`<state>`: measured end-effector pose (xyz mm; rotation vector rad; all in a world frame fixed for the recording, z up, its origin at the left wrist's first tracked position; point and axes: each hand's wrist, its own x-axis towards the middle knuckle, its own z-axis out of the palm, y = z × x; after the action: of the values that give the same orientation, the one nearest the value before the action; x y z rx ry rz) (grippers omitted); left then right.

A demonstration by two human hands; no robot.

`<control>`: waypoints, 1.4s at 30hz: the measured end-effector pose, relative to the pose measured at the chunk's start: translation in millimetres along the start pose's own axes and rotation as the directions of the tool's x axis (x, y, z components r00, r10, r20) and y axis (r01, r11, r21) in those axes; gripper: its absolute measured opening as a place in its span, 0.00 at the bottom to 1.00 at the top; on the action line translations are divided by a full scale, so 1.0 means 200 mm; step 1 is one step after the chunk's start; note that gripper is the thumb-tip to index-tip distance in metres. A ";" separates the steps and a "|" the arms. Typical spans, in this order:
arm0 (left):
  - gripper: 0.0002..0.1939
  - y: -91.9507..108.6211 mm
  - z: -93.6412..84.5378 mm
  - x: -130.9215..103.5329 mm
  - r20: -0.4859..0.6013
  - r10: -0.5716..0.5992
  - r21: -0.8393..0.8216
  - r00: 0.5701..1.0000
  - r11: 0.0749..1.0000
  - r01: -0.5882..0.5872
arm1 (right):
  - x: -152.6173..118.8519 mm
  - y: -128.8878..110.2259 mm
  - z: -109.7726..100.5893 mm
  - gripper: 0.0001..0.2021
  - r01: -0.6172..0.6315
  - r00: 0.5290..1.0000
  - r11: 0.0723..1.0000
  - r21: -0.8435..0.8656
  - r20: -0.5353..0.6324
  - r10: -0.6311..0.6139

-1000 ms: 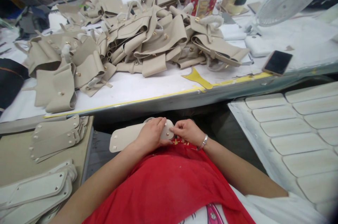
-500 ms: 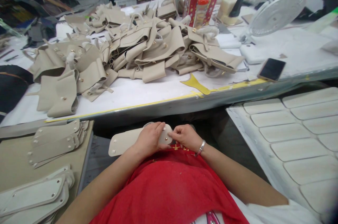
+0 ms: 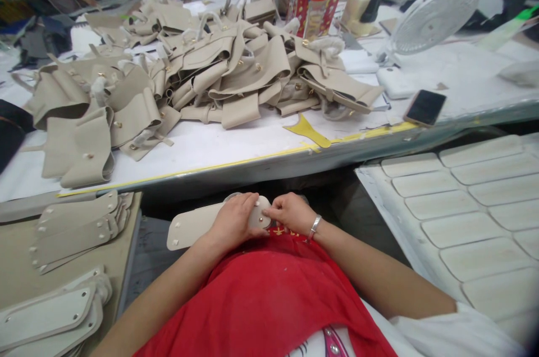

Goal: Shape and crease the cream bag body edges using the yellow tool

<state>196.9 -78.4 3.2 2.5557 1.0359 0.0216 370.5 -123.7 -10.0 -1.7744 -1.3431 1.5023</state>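
Note:
A beige bag base panel [image 3: 191, 226] with rounded corners lies across my lap, over the red apron. Small white-capped studs sit at its left end, and an uncovered metal stud shows at its right end. My left hand [image 3: 236, 216] is closed over the panel, fingers on top and thumb along the near edge. At the right end my right hand [image 3: 291, 213] is pinched, its thumb and forefinger touching the panel's edge beside the bare stud. Whatever may be between those fingertips is hidden.
Beige bag pieces [image 3: 248, 76] are heaped on the white table [image 3: 202, 149] ahead. A yellow scrap [image 3: 309, 131], a phone [image 3: 426, 107] and a fan [image 3: 435, 17] lie or stand rightward. Finished-looking panels [image 3: 76, 228] are stacked left; a board of panels [image 3: 471, 233] is at right.
The view has shifted slightly, so the table things sit a little further left and higher. Both hands stay on the panel, with the right fingertips still at its right end.

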 end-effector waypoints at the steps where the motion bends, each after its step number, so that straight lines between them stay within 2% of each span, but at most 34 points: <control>1: 0.41 0.00 0.00 0.00 -0.004 0.001 -0.004 1.000 1.000 -0.001 | 0.00 -0.01 0.00 0.14 -0.006 1.000 1.000 -0.007 0.000 0.006; 8: 0.41 0.00 0.01 0.00 -0.035 0.020 -0.020 0.999 1.000 -0.021 | 0.00 -0.02 0.00 0.15 -0.045 0.999 0.999 0.005 0.004 0.045; 13: 0.44 0.00 -0.01 -0.06 -0.076 0.022 -0.067 0.997 0.997 -0.027 | 0.00 -0.06 0.00 0.16 -0.041 0.998 0.993 -0.110 0.036 0.045; 15: 0.43 -0.07 -0.03 -0.14 -0.161 -0.012 -0.127 0.987 0.992 -0.008 | 0.00 -0.08 0.01 0.18 -0.045 0.998 0.986 -0.163 0.038 0.052; 16: 0.40 -0.12 -0.05 -0.21 -0.238 -0.082 -0.163 0.968 0.986 0.044 | 0.00 -0.09 0.01 0.19 -0.049 0.998 0.983 -0.179 0.039 0.057; 17: 0.35 -0.19 -0.07 -0.28 -0.326 -0.191 -0.207 0.926 0.970 0.128 | 0.01 -0.09 0.01 0.20 -0.057 0.997 0.981 -0.186 0.042 0.066; 18: 0.29 -0.26 -0.09 -0.37 -0.408 -0.331 -0.267 0.851 0.934 0.236 | 0.01 -0.09 0.02 0.20 -0.063 0.996 0.980 -0.188 0.045 0.072; 19: 0.23 -0.33 -0.10 -0.46 -0.460 -0.477 -0.345 0.749 0.873 0.344 | 0.01 -0.09 0.02 0.21 -0.071 0.996 0.980 -0.188 0.047 0.081; 20: 0.19 -0.40 -0.11 -0.55 -0.464 -0.606 -0.437 0.646 0.791 0.428 | 0.01 -0.09 0.02 0.21 -0.080 0.995 0.979 -0.189 0.048 0.090; 21: 0.17 -0.46 -0.11 -0.63 -0.415 -0.710 -0.538 0.569 0.696 0.475 | 0.01 -0.10 0.03 0.22 -0.089 0.994 0.977 -0.193 0.046 0.100; 22: 0.17 -0.52 -0.10 -0.70 -0.322 -0.780 -0.638 0.537 0.598 0.485 | 0.01 -0.10 0.04 0.22 -0.102 0.993 0.974 -0.200 0.042 0.113; 23: 0.17 -0.56 -0.09 -0.76 -0.213 -0.817 -0.727 0.535 0.499 0.472 | 0.01 -0.11 0.04 0.22 -0.117 0.991 0.972 -0.206 0.036 0.127; 25: 0.18 -0.61 -0.05 -0.81 -0.023 -0.805 -0.854 0.593 0.324 0.407 | 0.01 -0.13 0.05 0.23 -0.141 0.988 0.966 -0.216 0.024 0.150; 27: 0.18 -0.62 -0.03 -0.82 0.074 -0.761 -0.915 0.645 0.205 0.347 | 0.01 -0.15 0.06 0.22 -0.161 0.986 0.961 -0.225 0.014 0.168; 28: 0.18 -0.63 -0.03 -0.81 0.088 -0.745 -0.929 0.662 0.177 0.324 | 0.01 -0.16 0.07 0.22 -0.173 0.984 0.958 -0.228 0.009 0.180; 30: 0.17 -0.63 -0.04 -0.79 0.071 -0.735 -0.943 0.674 0.170 0.285 | 0.01 -0.17 0.08 0.22 -0.203 0.978 0.953 -0.227 0.001 0.208; 33: 0.16 -0.67 -0.05 -0.77 0.015 -0.731 -0.934 0.682 0.233 0.272 | 0.01 -0.16 0.09 0.22 -0.224 0.974 0.946 -0.233 -0.009 0.228; 37: 0.17 -0.72 -0.03 -0.78 0.070 -0.722 -0.923 0.688 0.214 0.319 | 0.00 -0.17 0.10 0.21 -0.244 0.969 0.933 -0.264 -0.033 0.244; 39: 0.17 -0.73 -0.04 -0.78 0.084 -0.705 -0.926 0.705 0.206 0.317 | 0.00 -0.17 0.10 0.21 -0.258 0.965 0.929 -0.265 -0.034 0.259; 42: 0.16 -0.68 -0.13 -0.76 0.036 -0.667 -0.938 0.744 0.234 0.256 | 0.01 -0.18 0.11 0.21 -0.262 0.965 0.929 -0.261 -0.042 0.260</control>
<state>-8.3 -82.6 -1.1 1.1211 1.3825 0.7530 336.9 -112.4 12.8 -2.1986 -1.4030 1.5029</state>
